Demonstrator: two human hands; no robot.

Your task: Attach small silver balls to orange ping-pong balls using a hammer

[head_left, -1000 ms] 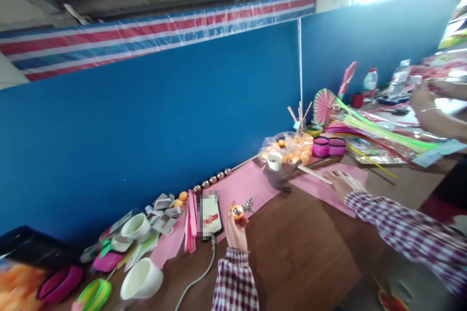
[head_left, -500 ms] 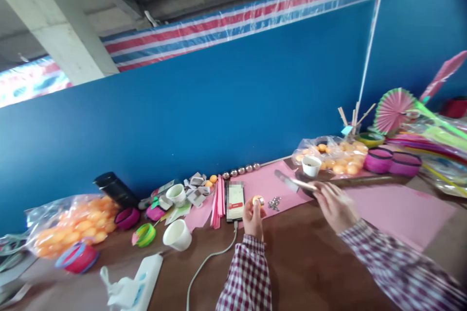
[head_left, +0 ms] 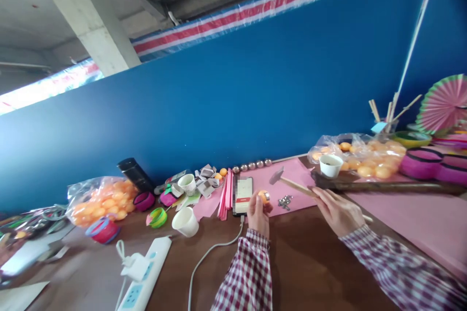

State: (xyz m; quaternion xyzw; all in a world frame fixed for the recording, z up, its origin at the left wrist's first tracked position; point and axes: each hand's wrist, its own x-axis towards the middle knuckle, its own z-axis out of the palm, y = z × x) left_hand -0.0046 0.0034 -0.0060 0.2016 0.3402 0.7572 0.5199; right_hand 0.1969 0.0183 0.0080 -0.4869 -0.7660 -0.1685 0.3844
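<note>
While the left hand [head_left: 259, 215] pinches a round orange ball [head_left: 264, 197], right hand [head_left: 338, 210] clasps slim wooden hammer handle [head_left: 297, 186]

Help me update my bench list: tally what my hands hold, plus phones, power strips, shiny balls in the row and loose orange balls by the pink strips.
Hammer in right hand: 1
Orange round piece in left hand: 1
Phone: 1
Power strip: 1
Shiny balls: 5
Loose orange balls: 2
Total: 11

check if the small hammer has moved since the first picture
Yes, left: the small hammer, in the right hand, has its head left of the white cup by the bagged balls; earlier, right of it.
</note>
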